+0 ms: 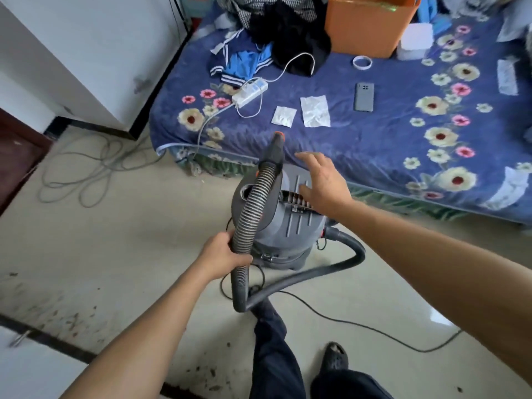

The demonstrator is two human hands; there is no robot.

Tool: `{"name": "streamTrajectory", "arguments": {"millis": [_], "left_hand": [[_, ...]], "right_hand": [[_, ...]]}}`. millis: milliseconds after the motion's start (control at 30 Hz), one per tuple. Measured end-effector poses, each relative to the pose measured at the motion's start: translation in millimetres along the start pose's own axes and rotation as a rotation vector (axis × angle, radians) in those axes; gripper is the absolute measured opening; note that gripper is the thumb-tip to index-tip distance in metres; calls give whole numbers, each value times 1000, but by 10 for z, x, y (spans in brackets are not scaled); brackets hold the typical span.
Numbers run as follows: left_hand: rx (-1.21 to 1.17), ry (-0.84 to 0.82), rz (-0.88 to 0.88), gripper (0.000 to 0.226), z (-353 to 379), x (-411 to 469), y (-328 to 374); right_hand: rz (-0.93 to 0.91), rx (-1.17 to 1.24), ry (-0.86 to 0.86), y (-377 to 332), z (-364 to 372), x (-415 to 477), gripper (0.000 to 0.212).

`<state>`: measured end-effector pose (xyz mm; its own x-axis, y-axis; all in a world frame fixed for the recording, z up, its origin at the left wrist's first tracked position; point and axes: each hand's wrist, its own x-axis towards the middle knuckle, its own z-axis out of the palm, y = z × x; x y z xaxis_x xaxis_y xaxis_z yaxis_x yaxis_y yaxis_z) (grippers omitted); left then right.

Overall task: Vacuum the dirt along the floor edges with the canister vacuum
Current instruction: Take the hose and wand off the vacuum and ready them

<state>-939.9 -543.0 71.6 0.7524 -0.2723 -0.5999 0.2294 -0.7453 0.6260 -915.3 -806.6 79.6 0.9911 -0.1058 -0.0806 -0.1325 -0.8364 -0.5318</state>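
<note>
A grey canister vacuum stands on the pale tiled floor just in front of the bed. Its ribbed grey hose loops from the canister's right side down across the floor and up to a black nozzle with an orange tip. My left hand grips the hose below the nozzle. My right hand hovers with spread, relaxed fingers over the canister's top by its handle slot. Dark dirt specks lie along the floor edge at the lower left.
A bed with a blue flowered cover carries a power strip, a phone, papers, clothes and an orange box. A black power cord and loose grey cables lie on the floor. White cabinet at left.
</note>
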Motion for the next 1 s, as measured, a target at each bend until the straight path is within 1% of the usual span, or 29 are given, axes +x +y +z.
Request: {"name": "streamTrajectory", "arguments": {"millis": [33, 67, 100, 133, 167, 200, 233, 267, 300, 333, 367, 400, 433, 467, 500, 533, 600, 633, 667, 700, 767, 867, 900, 967, 1000], "left_hand": [[-80, 21, -24, 33, 111, -111, 33], [-160, 39, -39, 31, 214, -221, 101], [-233, 54, -58, 26, 310, -304, 173], [-305, 64, -72, 23, 400, -370, 268], [-383, 75, -80, 21, 481, -428, 380], [-468, 89, -78, 21, 554, -469, 481], [-550, 105, -72, 20, 621, -503, 587], [-619, 117, -63, 20, 696, -530, 691], [-671, 127, -57, 19, 761, -551, 776], [-715, 133, -48, 18, 822, -569, 843], [-745, 137, -43, 17, 888, -593, 912], [-769, 141, -45, 16, 950, -614, 974], [-799, 139, -53, 15, 990, -636, 1030], [-859, 124, -59, 12, 998, -651, 1082], [-963, 98, -72, 9, 958, -647, 1132], [-1105, 74, -89, 9, 875, -610, 1182], [-1422, 85, -137, 29, 619, -466, 1265], [-1524, 115, -158, 41, 507, -390, 1302], [-1576, 133, -170, 49, 446, -320, 1325], [-1597, 130, -180, 53, 451, -269, 1355], [-1617, 129, -213, 52, 572, -153, 1378], [-1646, 185, -249, 51, 692, -37, 1421], [-1629, 207, -265, 45, 682, -6, 1396], [-1528, 261, -310, 31, 646, 65, 1271], [-1478, 292, -339, 28, 627, 109, 1177]], "right_hand": [[117, -29, -86, 185, -3, -184, 60], [192, -62, -199, 370, 16, -401, 55], [233, -101, -327, 524, 38, -661, 52], [251, -130, -455, 647, 85, -934, 53], [253, -139, -567, 737, 141, -1197, 61], [247, -118, -654, 789, 208, -1434, 74], [238, -68, -714, 790, 281, -1642, 89], [231, 8, -735, 769, 337, -1824, 102], [238, 107, -718, 726, 411, -1965, 110], [263, 216, -655, 660, 466, -2061, 111], [315, 319, -554, 616, 499, -2115, 102], [367, 392, -446, 595, 510, -2134, 87], [390, 403, -367, 588, 477, -2143, 68], [368, 366, -330, 589, 415, -2158, 52], [322, 328, -319, 619, 344, -2194, 42], [279, 297, -318, 676, 265, -2249, 37], [266, 270, -316, 889, 106, -2398, 33], [285, 257, -305, 1033, 29, -2477, 31], [309, 244, -297, 1182, -58, -2553, 29], [332, 236, -285, 1327, -138, -2609, 31], [362, 202, -259, 1574, -249, -2659, 38], [422, 111, -221, 1902, -358, -2657, 32], [443, 68, -221, 2018, -392, -2661, 32], [507, -12, -233, 2294, -444, -2679, 33], [558, -42, -257, 2442, -448, -2705, 33]]}}
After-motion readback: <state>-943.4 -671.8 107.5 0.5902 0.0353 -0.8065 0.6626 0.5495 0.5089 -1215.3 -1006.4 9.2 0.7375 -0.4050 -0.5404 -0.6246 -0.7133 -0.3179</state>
